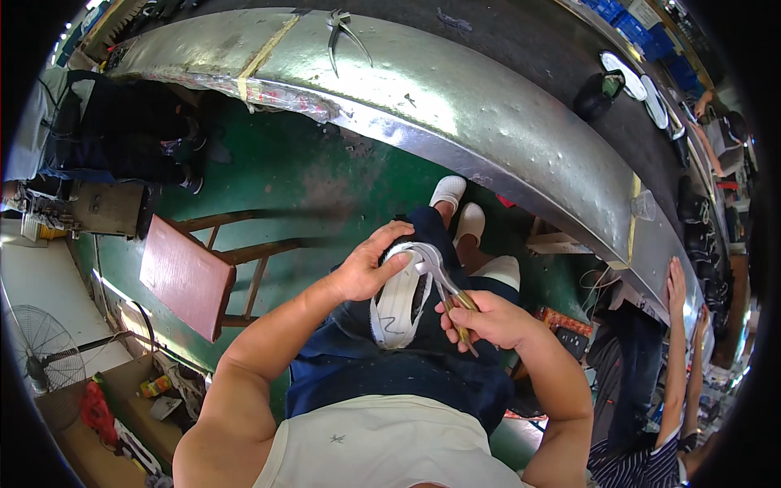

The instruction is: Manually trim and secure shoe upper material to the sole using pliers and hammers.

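Observation:
A shoe [395, 313] rests sole-up across my lap, its pale underside marked with a dark squiggle and its dark upper showing along one side. My left hand [370, 264] is closed around its far end, the thumb pressing on the underside near the edge. In my right hand [486, 319] are lasting pincers [445, 285] with yellowish-brown handles. Their curved metal jaws meet the shoe's edge close to my left thumb; whether they pinch any material there I cannot tell.
Ahead runs a metal-covered bench [488, 122], with another pair of pincers [342, 41] lying on it. A stool [187, 276] stands to the left, near a wire fan [45, 350]. Dark shoes [598, 96] sit farther back. At right, a co-worker's arm [677, 325] reaches onto the bench.

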Motion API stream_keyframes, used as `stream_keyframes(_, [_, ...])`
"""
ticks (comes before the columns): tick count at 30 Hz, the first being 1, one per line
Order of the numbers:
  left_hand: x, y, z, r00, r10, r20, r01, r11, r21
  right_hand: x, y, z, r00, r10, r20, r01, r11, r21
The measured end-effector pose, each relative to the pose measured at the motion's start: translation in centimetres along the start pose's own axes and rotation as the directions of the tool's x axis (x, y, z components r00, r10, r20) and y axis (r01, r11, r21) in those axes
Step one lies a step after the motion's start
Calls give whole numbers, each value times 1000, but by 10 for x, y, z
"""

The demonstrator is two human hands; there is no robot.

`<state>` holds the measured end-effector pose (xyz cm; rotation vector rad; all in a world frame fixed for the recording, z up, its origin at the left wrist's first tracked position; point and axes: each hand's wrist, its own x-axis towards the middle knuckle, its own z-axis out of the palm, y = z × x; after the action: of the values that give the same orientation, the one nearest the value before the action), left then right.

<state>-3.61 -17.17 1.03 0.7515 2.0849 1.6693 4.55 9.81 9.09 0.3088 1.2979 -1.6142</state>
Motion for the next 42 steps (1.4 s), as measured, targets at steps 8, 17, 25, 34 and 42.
stream_keyframes(8, [4,-11,-4,997,78,-3,-78,997,9,59,84,5,737,-626,-254,333,664,-670])
stream_keyframes(17, [-3,-3,-6,995,51,85,-49,998,-27,30,77,32,719,-610,-332,168,617,-769])
stream_keyframes(25, [-1,6,29,958,-262,-115,247,961,-128,7,65,41,797,-475,-373,-19,598,-802])
stream_keyframes(34, [-3,6,14,975,-213,-57,207,974,-96,-16,44,41,766,-557,-320,407,806,-429])
stream_keyframes(42, [-6,-6,2,982,-177,70,184,977,-111,2,14,50,785,-531,-320,220,721,-657])
